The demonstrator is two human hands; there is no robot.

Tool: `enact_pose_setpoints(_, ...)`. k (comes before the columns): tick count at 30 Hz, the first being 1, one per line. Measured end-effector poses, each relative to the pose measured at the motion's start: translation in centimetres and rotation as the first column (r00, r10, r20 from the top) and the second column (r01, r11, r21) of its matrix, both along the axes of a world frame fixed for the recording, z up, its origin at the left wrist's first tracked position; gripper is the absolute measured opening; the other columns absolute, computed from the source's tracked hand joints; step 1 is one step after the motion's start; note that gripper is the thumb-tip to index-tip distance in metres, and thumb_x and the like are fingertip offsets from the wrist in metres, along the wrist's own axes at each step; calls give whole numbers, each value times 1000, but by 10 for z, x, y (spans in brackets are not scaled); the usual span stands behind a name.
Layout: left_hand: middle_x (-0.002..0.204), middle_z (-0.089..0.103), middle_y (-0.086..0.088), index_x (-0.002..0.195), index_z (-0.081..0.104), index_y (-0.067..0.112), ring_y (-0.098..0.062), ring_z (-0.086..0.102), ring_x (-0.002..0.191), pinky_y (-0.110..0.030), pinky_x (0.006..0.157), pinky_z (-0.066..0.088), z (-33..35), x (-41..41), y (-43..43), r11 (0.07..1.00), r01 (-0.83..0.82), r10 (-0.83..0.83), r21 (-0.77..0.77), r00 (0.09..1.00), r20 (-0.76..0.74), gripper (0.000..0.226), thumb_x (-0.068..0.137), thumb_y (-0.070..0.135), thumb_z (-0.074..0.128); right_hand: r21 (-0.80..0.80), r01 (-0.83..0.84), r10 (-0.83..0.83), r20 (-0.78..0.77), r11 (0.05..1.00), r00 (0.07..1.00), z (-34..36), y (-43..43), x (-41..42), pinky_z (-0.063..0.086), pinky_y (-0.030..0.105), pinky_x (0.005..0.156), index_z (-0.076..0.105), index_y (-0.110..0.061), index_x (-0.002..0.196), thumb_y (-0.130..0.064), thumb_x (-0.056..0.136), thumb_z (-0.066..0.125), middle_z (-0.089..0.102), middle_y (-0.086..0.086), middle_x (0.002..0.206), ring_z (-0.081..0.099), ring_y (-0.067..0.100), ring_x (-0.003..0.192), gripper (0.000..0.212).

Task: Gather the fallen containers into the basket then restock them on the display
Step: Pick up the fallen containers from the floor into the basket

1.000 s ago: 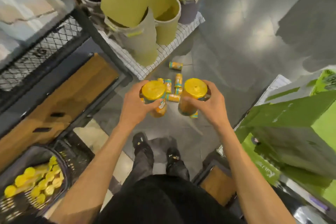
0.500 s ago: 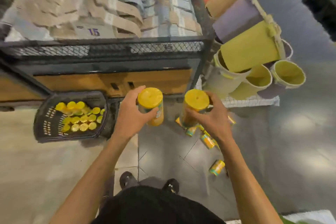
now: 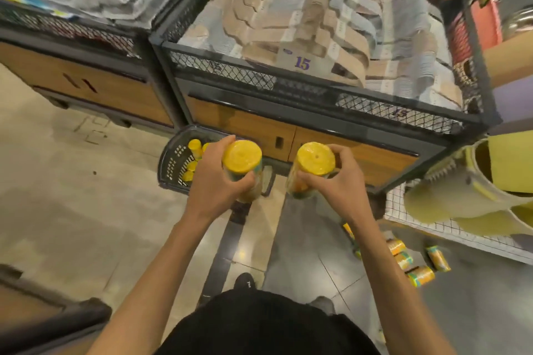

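My left hand (image 3: pixel 215 181) grips an upright yellow-lidded container (image 3: pixel 242 166), and my right hand (image 3: pixel 340 181) grips a second yellow-lidded container (image 3: pixel 313 166). Both are held side by side at chest height. Just beyond and below my left hand, a dark plastic basket (image 3: pixel 173 164) stands on the floor and holds several yellow-lidded containers, partly hidden by that hand. Several fallen containers (image 3: pixel 419 275) lie on the grey floor at the lower right.
A black wire-mesh display bin (image 3: pixel 314 89) full of folded goods stands straight ahead on a wooden base. Another bin (image 3: pixel 72 29) sits to its left. Pale yellow buckets (image 3: pixel 461 196) lean over a white grid rack (image 3: pixel 450 232) at the right. My shoes (image 3: pixel 245 282) are below.
The view has swung left, so the basket now lies directly ahead and the fallen containers sit at the lower right. Both hands keep their containers and have moved over toward the basket.
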State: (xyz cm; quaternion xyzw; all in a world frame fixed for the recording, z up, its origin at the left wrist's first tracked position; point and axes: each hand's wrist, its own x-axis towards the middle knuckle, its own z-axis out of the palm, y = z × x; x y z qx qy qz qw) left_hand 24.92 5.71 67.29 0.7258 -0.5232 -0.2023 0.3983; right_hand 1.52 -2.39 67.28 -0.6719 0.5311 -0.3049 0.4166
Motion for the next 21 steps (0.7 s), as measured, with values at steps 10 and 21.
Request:
enact_pose_setpoints(10,121,54,2,136,50,20,-11,50,107,-27,91,45,-21,109,3,977,-171,170,125,985,16,78,65,41,72,83,-147,152,-57,986,987,-28,-45,119,44,9,72,48,-22,126,-40,65,88,55,-13,113,53,-5,99,75)
enact_pose_setpoints(21,117,45,9,135,47,22,-11,46,113,-27,89,43,-68,171,-88,946,-113,102,305,993,52,78,65,40,77,206,-203,243,-193,957,950,-88,-135,193,54,30,76,43,-31,120,-44,64,88,55,-11,108,57,10,98,73)
